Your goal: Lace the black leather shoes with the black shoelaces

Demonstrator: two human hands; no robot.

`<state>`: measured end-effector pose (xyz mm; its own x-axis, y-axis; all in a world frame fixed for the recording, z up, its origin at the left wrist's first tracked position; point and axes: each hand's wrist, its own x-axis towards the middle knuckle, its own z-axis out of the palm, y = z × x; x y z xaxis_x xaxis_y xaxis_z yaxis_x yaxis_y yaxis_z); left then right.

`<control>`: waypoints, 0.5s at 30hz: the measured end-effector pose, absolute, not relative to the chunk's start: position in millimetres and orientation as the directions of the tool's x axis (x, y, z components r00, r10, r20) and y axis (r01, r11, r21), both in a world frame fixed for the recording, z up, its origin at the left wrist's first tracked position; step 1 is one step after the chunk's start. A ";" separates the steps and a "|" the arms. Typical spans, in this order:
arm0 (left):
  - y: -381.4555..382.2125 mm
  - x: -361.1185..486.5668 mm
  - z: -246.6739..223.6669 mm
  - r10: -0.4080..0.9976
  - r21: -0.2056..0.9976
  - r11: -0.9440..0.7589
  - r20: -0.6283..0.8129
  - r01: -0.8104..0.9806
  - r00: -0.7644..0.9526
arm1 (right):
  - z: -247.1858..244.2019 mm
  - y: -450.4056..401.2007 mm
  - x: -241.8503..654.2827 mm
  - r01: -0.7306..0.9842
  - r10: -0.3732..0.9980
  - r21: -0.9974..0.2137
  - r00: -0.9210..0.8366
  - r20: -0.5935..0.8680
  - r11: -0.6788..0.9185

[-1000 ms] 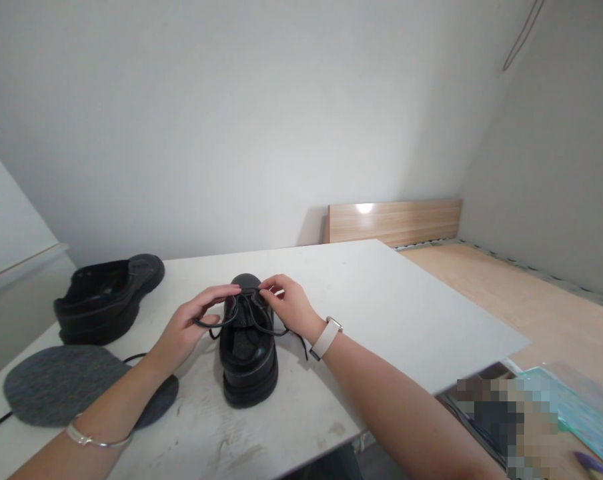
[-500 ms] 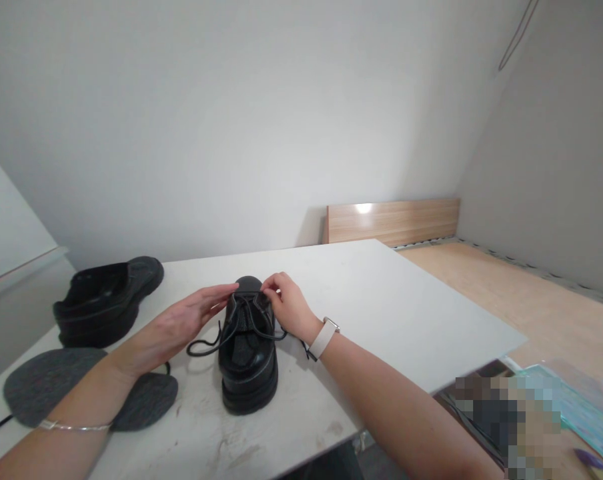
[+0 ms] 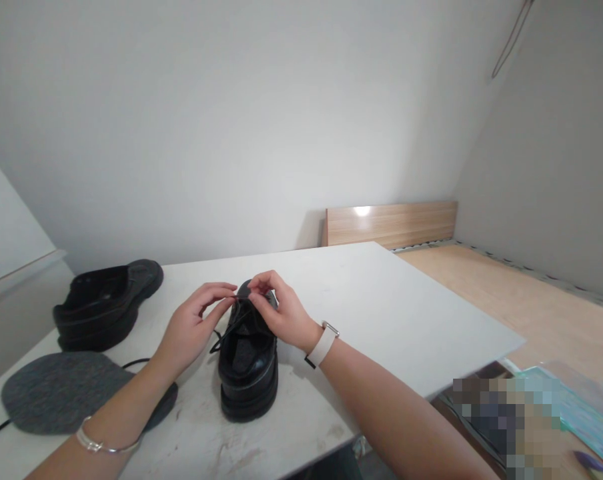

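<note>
Fingertips: on my head feed, the thumb and forefinger of the left hand grasp a black lace. The right hand pinches the same lace, and a short dark span joins the two grips. Fault: the strand may slip free. Cause: it is thin, and only the fingertips retain it. I cannot tell how firm either pinch is.

Shoe: the lace belongs to a black shoe, upright on the white table between the hands, toe away from me, heel toward me. Fault: the shoe may pivot or slide. Cause: uneven pull, with no hand bracing the heel. The right fingers cover part of the lacing, so I cannot verify every eyelet; a twisted strand there could pass unnoticed.

Slack: a loose length droops over the shoe's left side, near the left hand. Fault: tangling. Cause: slack crossing the working strand.

Surroundings: the left forearm passes over a grey felt pad, with a black cord just beside it. Fault: the silver bracelet may drag on the pad. Cause: a low wrist. The second shoe stands beyond, well apart from both hands.
</note>
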<state>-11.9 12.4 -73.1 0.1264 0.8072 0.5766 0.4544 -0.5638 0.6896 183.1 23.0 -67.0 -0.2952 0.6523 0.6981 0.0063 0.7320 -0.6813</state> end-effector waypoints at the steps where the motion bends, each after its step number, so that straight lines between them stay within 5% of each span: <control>1: 10.8 -13.1 -71.0 0.813 0.702 -0.552 0.573 0.451 0.103 | -66.5 24.4 184.2 0.003 0.663 -0.698 -0.318 0.678 0.716; 5: 8.5 -25.8 -64.1 0.829 0.680 -0.508 0.553 0.530 0.086 | -66.0 36.9 195.7 0.175 0.743 -0.732 -0.304 0.596 0.659; 9: 18.5 -49.3 -66.0 0.777 0.408 -0.515 0.593 0.754 0.211 | -65.6 53.2 213.6 0.312 0.790 -0.737 -0.082 0.608 0.600; 12: 26.6 -62.2 -70.5 0.831 0.324 -0.501 0.441 0.802 0.341 | -65.6 61.4 222.9 0.305 0.794 -0.766 0.051 0.606 0.566; 15: 27.8 -67.5 -67.4 0.879 0.393 -0.474 0.256 0.788 0.401 | -67.1 66.7 226.0 0.269 0.792 -0.793 0.140 0.594 0.547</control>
